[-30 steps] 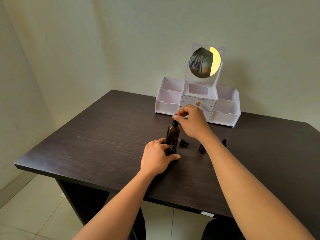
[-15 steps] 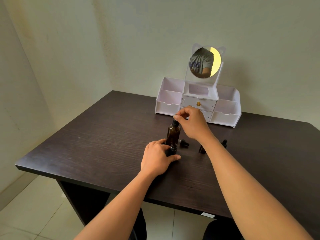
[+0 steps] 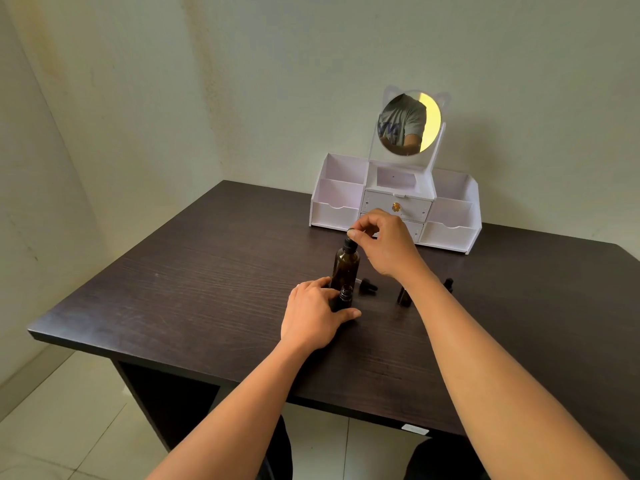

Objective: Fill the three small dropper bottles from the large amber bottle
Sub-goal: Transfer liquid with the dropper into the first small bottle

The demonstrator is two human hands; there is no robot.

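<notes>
1. You have one big amber bottle (image 3: 345, 268). It stands straight up in the middle of the tabletop (image 3: 194, 282), with its neck pointing up.
2. Your right hand (image 3: 386, 245) pinches the black cap (image 3: 351, 233) at the bottle's top with its fingers.
3. Your left hand (image 3: 311, 315) curls its fingers round one small bottle (image 3: 345, 295) at the big bottle's 6 o'clock.
4. A second small bottle (image 3: 403, 296) stands at 3 o'clock, and one dropper (image 3: 367, 286) lies between.

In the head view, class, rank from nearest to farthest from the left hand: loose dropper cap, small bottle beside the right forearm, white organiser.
1. Loose dropper cap, just right of the left hand.
2. Small bottle, farther right.
3. White organiser, table's back.
</notes>
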